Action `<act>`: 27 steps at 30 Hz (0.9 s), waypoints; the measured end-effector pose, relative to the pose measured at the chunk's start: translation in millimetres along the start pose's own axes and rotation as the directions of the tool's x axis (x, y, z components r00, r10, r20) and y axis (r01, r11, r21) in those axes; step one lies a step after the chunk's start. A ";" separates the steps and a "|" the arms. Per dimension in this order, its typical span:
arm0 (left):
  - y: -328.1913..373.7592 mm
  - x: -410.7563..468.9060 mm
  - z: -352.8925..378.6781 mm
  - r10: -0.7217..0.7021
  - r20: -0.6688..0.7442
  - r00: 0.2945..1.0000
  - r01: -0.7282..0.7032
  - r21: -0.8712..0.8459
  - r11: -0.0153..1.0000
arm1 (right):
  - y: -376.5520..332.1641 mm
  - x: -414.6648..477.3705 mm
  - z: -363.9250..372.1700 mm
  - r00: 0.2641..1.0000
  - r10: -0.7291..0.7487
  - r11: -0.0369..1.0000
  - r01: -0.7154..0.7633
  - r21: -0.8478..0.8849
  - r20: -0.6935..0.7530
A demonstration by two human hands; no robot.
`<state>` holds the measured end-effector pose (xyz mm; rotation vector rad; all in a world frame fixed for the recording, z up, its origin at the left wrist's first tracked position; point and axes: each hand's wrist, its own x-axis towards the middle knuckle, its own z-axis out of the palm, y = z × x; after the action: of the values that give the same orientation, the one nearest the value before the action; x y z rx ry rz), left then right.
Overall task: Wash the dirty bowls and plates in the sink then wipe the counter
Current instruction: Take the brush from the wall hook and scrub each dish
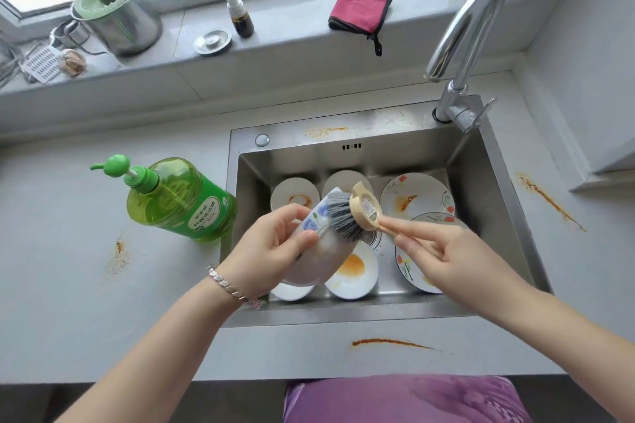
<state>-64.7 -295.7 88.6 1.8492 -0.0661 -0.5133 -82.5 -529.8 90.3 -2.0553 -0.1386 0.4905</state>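
Left hand (pixel 275 244): fingers and thumb curled round a white bowl (pixel 314 261) with blue flowers, holding it tilted above the sink.
Right hand (pixel 443 257): fingertips clamped on the beige handle of a brush (pixel 357 213), forefinger stretched out along it.
Brush: grey bristles point toward the left fingers and press on the flowered part of the held bowl, just past the left thumb tip.
Sink (pixel 488 182): directly below the fingers of both hands.
Stained bowl (pixel 355 268): on the sink floor, under the gap between the 2 hands, orange residue inside.
Far bowls (pixel 294 194): 2 of them, beyond the left fingertips, by the back wall.
Plate (pixel 417 196): flowered, orange smear, beyond the right fingertips; a second plate (pixel 407 268) lies partly hidden under the right palm.
Counter (pixel 103 319): orange smears on it either side of the sink and in front of it.
Soap bottle (pixel 182 199): green, on the counter, left of the left knuckles.
Tap (pixel 464 27): far beyond the right fingertips.
Cloth (pixel 360 10): red, on the window ledge.
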 end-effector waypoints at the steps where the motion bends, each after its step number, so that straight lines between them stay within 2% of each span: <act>1: -0.3 -0.5 0.6 -0.002 -0.004 1.000 0.002 0.003 1.000 | 0.2 4.9 -3.6 0.999 0.051 0.999 -0.051 -0.002 -0.006; 3: -0.6 -0.9 3.3 0.004 -0.014 1.000 -0.004 0.009 1.000 | -1.8 6.1 -6.2 0.995 0.095 0.995 -0.095 0.002 -0.013; 7: -2.0 0.1 3.1 0.023 -0.101 0.995 -0.025 -0.017 1.000 | -11.9 -11.8 6.0 0.997 -0.076 0.997 0.076 -0.002 0.014; 8: -2.4 -0.1 3.1 0.026 -0.123 0.992 -0.029 -0.022 0.999 | -10.7 -9.1 4.5 0.997 -0.074 0.997 0.074 0.011 0.030; 10: -1.7 -1.1 4.1 0.031 -0.145 0.989 -0.035 -0.027 0.999 | -3.0 4.7 -3.5 1.000 0.023 1.000 -0.023 0.002 0.007; 12: 0.3 -1.4 5.9 0.047 -0.141 0.989 -0.050 -0.020 0.999 | -1.0 9.1 -6.0 0.997 0.061 0.998 -0.060 0.004 -0.044; 14: 1.3 -1.4 5.7 0.060 -0.135 0.989 -0.063 -0.018 0.998 | -0.2 1.8 2.7 0.997 -0.059 0.998 0.059 -0.003 -0.041; 16: -0.2 -1.9 4.5 0.065 -0.112 0.992 -0.066 -0.005 0.998 | -8.0 -2.4 3.9 0.994 -0.106 0.994 0.106 -0.003 0.011; 18: -1.6 -3.4 4.1 0.053 -0.089 0.995 -0.052 0.011 0.999 | -5.8 8.2 -6.8 0.998 -0.050 0.998 0.049 0.034 0.042; 20: -0.8 -4.4 5.0 0.050 -0.072 0.996 -0.050 0.009 0.999 | -3.6 19.1 -17.6 0.999 0.037 0.999 -0.037 -0.012 0.021; 24: 0.9 -4.0 4.9 0.068 -0.068 0.995 -0.068 -0.004 0.998 | -7.7 7.8 -5.9 0.993 -0.112 0.993 0.113 -0.039 0.037; 27: 0.1 -3.9 4.5 0.054 -0.088 0.995 -0.053 0.014 0.999 | -7.1 14.1 -11.6 0.997 -0.076 0.995 0.077 -0.062 0.018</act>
<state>-69.9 -298.6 88.8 1.8738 -0.0587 -0.3943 -64.3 -531.4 97.4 -2.0989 -0.2436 0.4607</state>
